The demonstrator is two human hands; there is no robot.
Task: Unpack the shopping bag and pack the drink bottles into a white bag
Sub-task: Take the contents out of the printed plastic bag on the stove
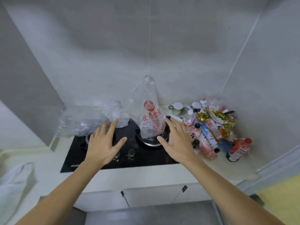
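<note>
Both hands spread wide, empty: left hand [103, 140], right hand [176, 140]. Between them, upright clear plastic shopping bag with red print [150, 117], seemingly emptied. Pink drink bottles [204, 140] heaped right of right hand. White plastic bag [14, 181] far left; fetch next.

The clear bag [150, 116] carries red print; the hob [146, 158] is black; the bottles [206, 140] are pink, red and white.

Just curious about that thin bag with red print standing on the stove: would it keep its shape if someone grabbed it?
Probably not. The printed bag is see-through, wrinkled film, so likely floppy and very light. It looks empty, standing on the burner, so a nudge could topple it.
</note>
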